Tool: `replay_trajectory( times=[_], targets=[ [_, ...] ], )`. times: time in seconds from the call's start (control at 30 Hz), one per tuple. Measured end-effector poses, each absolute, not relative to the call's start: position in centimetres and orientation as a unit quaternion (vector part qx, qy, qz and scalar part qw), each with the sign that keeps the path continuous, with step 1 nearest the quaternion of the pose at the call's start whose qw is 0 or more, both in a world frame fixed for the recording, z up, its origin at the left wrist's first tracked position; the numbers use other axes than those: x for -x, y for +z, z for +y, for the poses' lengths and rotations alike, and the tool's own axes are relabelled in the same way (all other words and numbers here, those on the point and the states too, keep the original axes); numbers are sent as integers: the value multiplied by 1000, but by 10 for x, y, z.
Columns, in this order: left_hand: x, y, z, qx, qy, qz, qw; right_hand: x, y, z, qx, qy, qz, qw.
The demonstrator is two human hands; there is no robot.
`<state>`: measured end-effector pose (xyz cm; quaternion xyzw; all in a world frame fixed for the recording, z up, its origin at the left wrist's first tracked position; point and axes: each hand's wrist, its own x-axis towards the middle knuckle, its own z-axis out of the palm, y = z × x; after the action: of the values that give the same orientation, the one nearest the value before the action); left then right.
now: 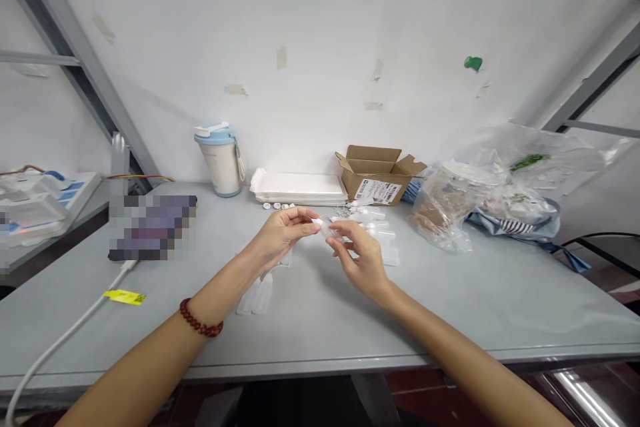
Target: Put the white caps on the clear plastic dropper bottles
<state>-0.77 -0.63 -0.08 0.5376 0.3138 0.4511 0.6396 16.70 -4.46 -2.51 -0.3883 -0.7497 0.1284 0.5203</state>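
Left hand and right hand stand narrowly closed, fingertips together on a small clear plastic bottle with a white cap, held just before the cardboard box. Judged light, stiff and slippery; safest held by its body. Two loose bottles lie nearer than the box; more bottles lie just before it.

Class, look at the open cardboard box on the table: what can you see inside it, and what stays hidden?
The cardboard box shows only raised flaps and brown inner walls; its front wall hides the bottom, so any contents stay unseen.
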Motion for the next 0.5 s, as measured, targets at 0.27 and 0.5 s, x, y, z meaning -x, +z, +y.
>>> replay_trajectory(
  times=[0.27,0.5],
  targets=[
    [6,5,-12,-610,439,395,529,-173,-33,-34,358,-12,-817,452],
    [8,2,-11,-641,421,379,519,-172,-26,-37,395,237,-752,472]
  ],
)
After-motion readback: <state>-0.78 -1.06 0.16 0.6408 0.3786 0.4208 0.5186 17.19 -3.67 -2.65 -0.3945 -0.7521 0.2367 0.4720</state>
